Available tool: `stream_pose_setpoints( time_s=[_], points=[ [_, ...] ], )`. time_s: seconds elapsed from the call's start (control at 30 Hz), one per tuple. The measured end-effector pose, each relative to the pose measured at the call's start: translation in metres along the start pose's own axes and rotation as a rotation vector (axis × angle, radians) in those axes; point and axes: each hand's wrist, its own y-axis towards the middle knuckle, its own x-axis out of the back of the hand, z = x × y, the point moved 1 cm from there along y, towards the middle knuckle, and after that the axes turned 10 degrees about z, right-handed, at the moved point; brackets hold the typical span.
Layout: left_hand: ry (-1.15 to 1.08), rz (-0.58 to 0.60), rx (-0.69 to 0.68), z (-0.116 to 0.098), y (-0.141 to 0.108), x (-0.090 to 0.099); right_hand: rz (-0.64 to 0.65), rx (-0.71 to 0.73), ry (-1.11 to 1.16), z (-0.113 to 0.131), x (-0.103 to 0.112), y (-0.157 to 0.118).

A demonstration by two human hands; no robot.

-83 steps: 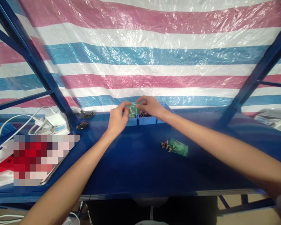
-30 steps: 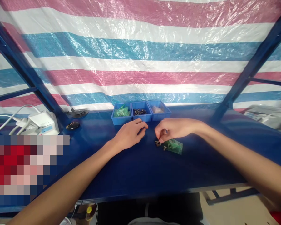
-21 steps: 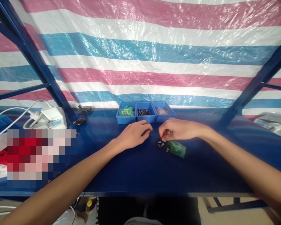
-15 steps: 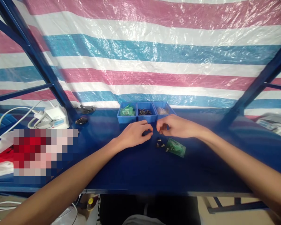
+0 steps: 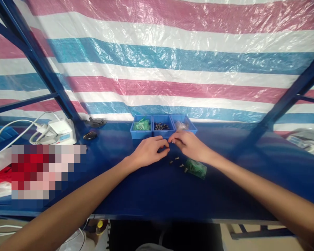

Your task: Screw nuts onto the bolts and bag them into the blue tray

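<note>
My left hand [image 5: 151,150] rests over the blue tabletop in front of the bins, thumb and forefinger curved with a gap between them and nothing visible inside. Close beside it, the fingertips of my right hand [image 5: 189,143] are pinched together on a tiny thing too small to make out. Below the hands lie several loose small screws [image 5: 177,158], metal with dark parts. A green plastic bag [image 5: 198,169] with small pieces in it lies beside them, under my right wrist.
Three blue bins stand in a row at the back: one with green bags [image 5: 142,124], one with dark small hardware [image 5: 161,126], one with clear bags [image 5: 180,125]. A white power strip [image 5: 65,134] with cables and a black mouse-like object [image 5: 90,135] are at left.
My right hand has turned and moved slightly left, its fingertips closing into a pinch near the left hand. The loose screws on the table now lie more spread out.
</note>
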Motion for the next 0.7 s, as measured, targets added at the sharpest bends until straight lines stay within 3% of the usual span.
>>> stream_pose_setpoints(
  time_s=[0.3, 0.7],
  points=[
    [-0.016, -0.062, 0.013, -0.001, 0.000, 0.005, -0.049, -0.028, 0.376, 0.008, -0.010, -0.001],
    [-0.025, -0.123, 0.014, -0.005, 0.000, 0.008, -0.039, -0.036, 0.449, 0.011, -0.013, -0.002]
  ],
)
